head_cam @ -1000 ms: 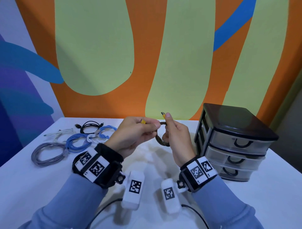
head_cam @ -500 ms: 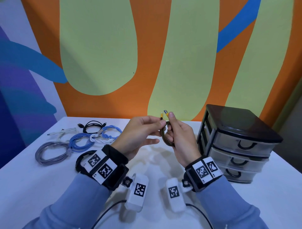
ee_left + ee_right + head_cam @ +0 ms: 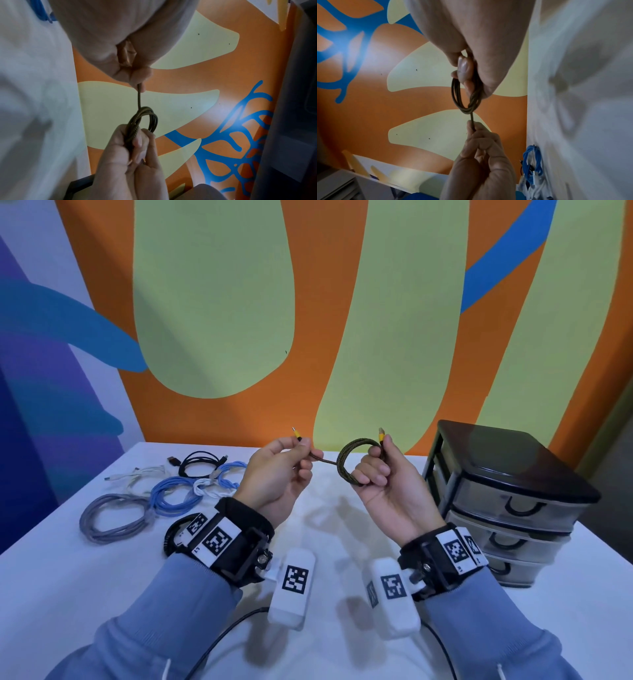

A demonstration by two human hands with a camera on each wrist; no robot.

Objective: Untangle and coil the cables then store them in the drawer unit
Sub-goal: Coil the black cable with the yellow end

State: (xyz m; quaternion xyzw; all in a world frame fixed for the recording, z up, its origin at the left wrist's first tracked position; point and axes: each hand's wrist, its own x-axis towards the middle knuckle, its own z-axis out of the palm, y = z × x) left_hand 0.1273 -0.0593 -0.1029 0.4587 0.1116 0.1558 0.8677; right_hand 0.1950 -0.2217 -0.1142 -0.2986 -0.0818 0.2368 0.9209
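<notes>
A dark braided cable with yellow plugs is held in the air above the white table. My right hand grips its small coil, one plug sticking up by the thumb. My left hand pinches the free end, its yellow plug poking up above the fingers. A short straight stretch of cable runs between the two hands. The black drawer unit stands at the right with all three drawers closed.
Several cables lie on the table at the back left: a grey coil, blue coils, a white one and a black one. A painted wall stands behind the table.
My hands have moved apart. The left hand has pulled the free end out to the left, so a straight stretch of cable now shows between the hands.
</notes>
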